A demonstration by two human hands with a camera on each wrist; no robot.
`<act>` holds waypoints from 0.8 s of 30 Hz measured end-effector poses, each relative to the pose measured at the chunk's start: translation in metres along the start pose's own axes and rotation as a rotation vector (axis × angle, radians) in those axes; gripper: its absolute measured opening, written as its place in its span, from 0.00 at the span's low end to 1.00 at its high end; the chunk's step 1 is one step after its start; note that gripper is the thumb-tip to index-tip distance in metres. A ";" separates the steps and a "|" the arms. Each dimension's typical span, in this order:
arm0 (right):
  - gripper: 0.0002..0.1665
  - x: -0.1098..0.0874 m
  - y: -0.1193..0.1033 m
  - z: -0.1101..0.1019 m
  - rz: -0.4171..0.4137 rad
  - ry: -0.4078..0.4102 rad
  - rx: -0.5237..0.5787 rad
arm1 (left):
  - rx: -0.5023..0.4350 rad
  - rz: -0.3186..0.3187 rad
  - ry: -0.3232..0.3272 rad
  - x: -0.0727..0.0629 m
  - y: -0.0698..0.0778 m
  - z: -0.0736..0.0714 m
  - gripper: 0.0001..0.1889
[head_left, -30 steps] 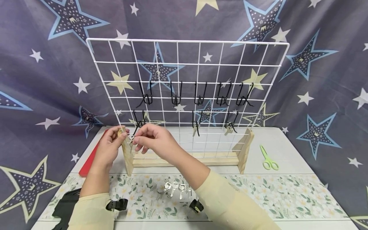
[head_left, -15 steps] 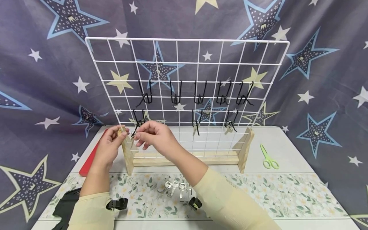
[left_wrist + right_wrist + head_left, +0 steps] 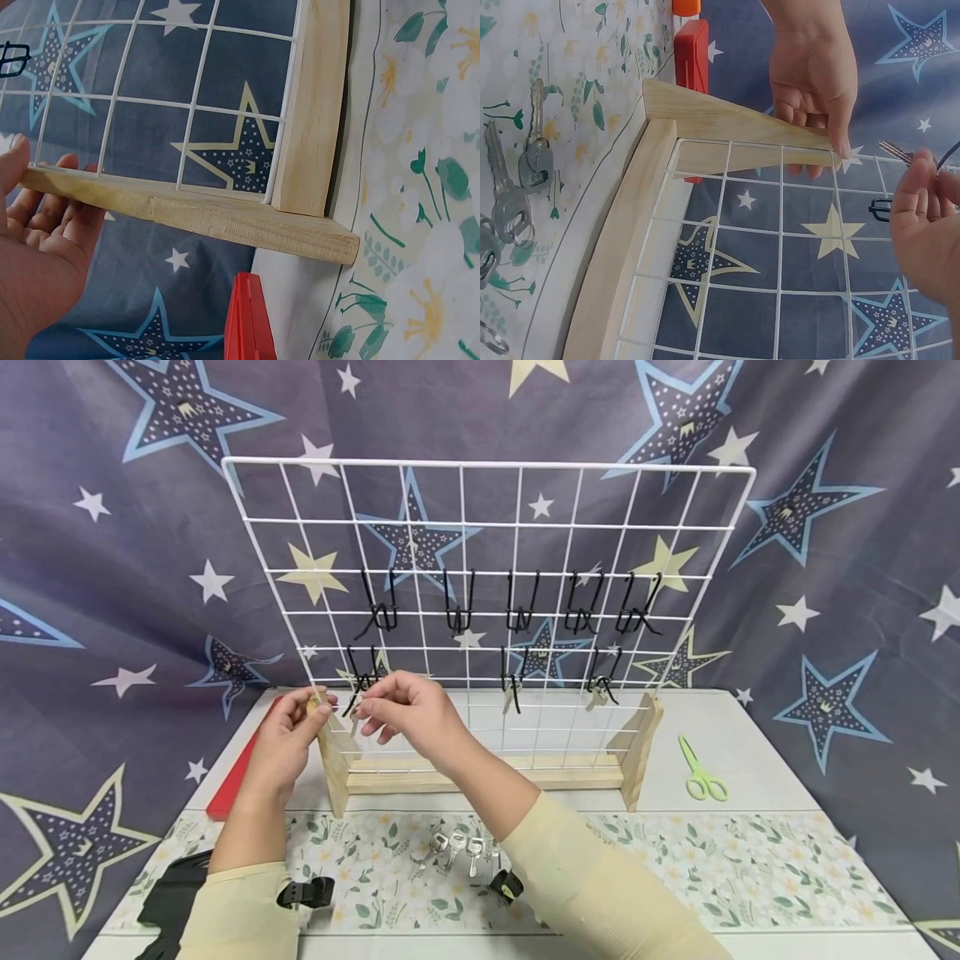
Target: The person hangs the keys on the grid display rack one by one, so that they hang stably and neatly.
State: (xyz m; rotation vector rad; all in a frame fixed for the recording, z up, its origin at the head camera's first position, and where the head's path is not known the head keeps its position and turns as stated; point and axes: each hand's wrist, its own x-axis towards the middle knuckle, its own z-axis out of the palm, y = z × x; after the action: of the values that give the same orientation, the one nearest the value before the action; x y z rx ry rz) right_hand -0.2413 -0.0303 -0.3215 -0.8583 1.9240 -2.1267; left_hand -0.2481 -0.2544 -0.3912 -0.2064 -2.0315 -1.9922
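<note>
My left hand (image 3: 279, 747) grips the upper end of the stand's left wooden side piece (image 3: 187, 214), thumb on one face and fingers behind. Between thumb and fingertips my right hand (image 3: 420, 714) pinches a key (image 3: 895, 152), held at the tip of the lower left black hook (image 3: 363, 672). Whether its ring is over the hook is hard to tell. Two more keys hang on lower-row hooks, one on the middle hook (image 3: 511, 697) and one key (image 3: 597, 697) to the right. The hooks clip onto a white wire grid (image 3: 491, 525).
Several loose keys (image 3: 475, 852) lie on the floral cloth (image 3: 750, 868) in front of the stand. Green scissors (image 3: 701, 772) lie at right, a red object (image 3: 232, 777) at left. Above, black hooks (image 3: 521, 610) form an upper row. A black object (image 3: 176, 902) sits by the left forearm.
My right hand has shifted slightly up and to the right with the key, along the lower left hook. The left hand stays where it was on the wooden side piece.
</note>
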 end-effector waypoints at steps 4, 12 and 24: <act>0.07 0.003 0.001 0.000 0.012 0.019 0.011 | 0.001 -0.002 -0.002 0.000 0.000 0.000 0.18; 0.07 0.011 0.005 0.002 0.047 0.063 0.040 | -0.004 0.006 0.006 0.000 0.000 0.000 0.17; 0.05 0.019 0.010 0.005 0.061 0.143 0.104 | -0.028 0.014 0.005 0.001 -0.001 0.000 0.17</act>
State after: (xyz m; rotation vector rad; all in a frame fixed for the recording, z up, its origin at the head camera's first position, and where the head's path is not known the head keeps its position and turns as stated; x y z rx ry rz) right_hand -0.2574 -0.0453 -0.3247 -0.6363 1.8581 -2.2842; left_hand -0.2493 -0.2541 -0.3920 -0.2208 -1.9949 -2.0122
